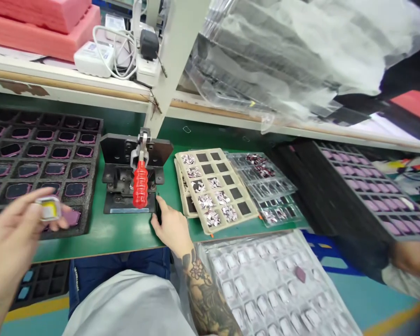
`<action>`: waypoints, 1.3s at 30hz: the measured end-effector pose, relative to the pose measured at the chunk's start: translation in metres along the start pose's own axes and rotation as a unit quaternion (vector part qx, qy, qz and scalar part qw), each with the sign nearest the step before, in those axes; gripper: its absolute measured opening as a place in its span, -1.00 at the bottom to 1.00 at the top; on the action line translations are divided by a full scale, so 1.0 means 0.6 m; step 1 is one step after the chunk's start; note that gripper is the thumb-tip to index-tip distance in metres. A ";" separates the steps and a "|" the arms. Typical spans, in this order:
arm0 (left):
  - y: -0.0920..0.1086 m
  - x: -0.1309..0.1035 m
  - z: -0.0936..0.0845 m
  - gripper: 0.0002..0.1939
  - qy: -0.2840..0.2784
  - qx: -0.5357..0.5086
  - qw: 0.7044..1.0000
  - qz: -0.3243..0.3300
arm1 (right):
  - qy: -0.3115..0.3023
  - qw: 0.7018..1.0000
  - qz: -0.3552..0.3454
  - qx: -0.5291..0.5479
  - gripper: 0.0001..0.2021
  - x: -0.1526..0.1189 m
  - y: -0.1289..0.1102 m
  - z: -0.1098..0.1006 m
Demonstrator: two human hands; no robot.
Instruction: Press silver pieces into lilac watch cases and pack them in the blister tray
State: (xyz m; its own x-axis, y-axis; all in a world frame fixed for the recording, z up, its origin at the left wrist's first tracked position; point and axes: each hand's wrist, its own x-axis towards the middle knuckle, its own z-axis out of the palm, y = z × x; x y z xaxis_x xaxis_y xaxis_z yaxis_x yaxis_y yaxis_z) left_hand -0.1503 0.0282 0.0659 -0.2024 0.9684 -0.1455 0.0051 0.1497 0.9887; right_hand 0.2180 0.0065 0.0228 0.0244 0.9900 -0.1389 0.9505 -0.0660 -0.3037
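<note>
- Left hand [16,235]: fingers pinch a rounded frame [50,208] with a yellow centre, above the foam tray [94,172].
- Right hand [174,229]: palm down, fingers narrowly parted at a slim dark object [158,209] beside the toggle clamp [140,184]; forearm slants over the bench [108,233].

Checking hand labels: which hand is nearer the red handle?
Right. The right hand is just right of the red handle, beside the clamp base; the left hand is farther off, to its left, holding a case over the tray.
</note>
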 end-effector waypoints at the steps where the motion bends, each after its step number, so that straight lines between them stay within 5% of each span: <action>1: -0.003 -0.020 0.043 -0.46 -0.046 -0.023 0.998 -0.021 | 0.007 1.000 -0.012 0.018 -0.37 0.003 0.006 0.001; 5: -0.040 -0.064 0.180 -0.51 -0.238 -0.086 0.965 -0.074 | 0.123 0.965 -0.037 0.229 -0.55 -0.006 0.034 0.017; 10: -0.106 -0.071 0.246 -0.55 -0.241 0.027 0.969 0.043 | 0.168 0.898 -0.091 0.396 -0.73 -0.048 0.046 0.020; 15: -0.121 -0.074 0.245 -0.54 -0.243 0.089 0.962 0.087 | 0.254 0.832 -0.049 0.491 -0.84 -0.070 0.037 0.014; 21: -0.119 -0.067 0.236 -0.58 -0.262 0.081 0.959 0.071 | 0.270 0.874 0.011 0.404 -0.85 -0.063 0.035 0.024; 28: -0.130 -0.066 0.240 -0.53 -0.264 0.043 0.963 0.023 | 0.273 0.769 -0.028 0.577 -0.94 -0.059 0.001 0.028; 39: -0.126 -0.065 0.238 -0.51 -0.254 0.017 0.967 0.029 | 0.308 0.812 -0.150 0.473 -0.81 -0.038 -0.054 0.036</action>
State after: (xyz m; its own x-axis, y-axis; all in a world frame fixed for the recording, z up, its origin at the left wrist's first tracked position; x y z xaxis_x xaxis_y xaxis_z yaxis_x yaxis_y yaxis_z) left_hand -0.0026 0.0074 -0.0081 0.3067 0.9469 -0.0969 0.0357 0.0902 0.9953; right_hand 0.1801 -0.0164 0.0156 0.2623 0.8346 0.4844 0.2870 0.4118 -0.8649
